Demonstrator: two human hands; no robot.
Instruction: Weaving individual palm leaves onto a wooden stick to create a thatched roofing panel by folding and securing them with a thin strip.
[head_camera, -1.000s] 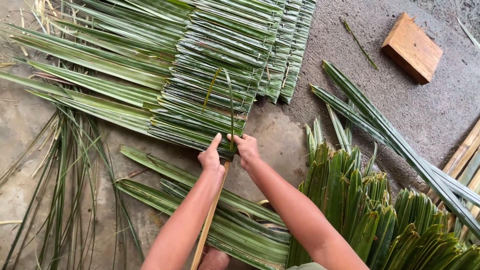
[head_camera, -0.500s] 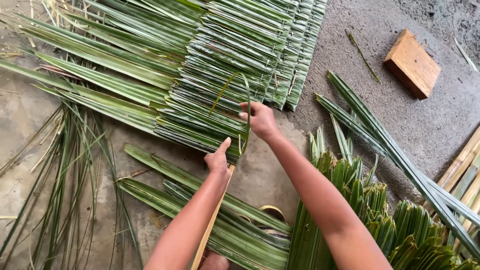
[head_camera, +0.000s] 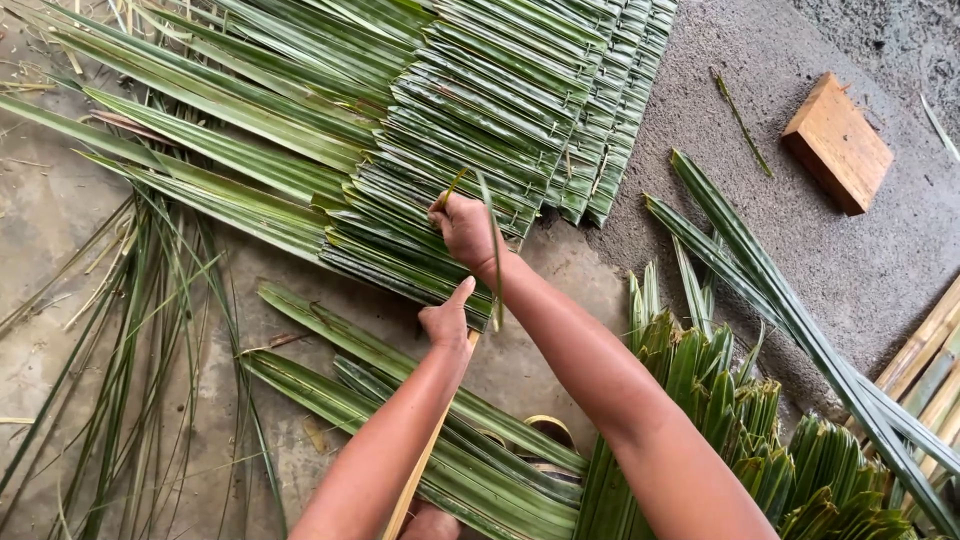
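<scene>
Stitching folded palm leaves (head_camera: 470, 110) along a stick (head_camera: 425, 460): right hand (head_camera: 465, 228) pinches a thin strip (head_camera: 493, 255); left hand (head_camera: 447, 322), apparently closed, steadies. Next: tightening evenly.

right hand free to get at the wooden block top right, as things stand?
Probably not straight away. The right hand is closed on a thin leaf strip over the woven leaf panel. The wooden block lies apart on bare ground, nothing on it, but well off.
</scene>
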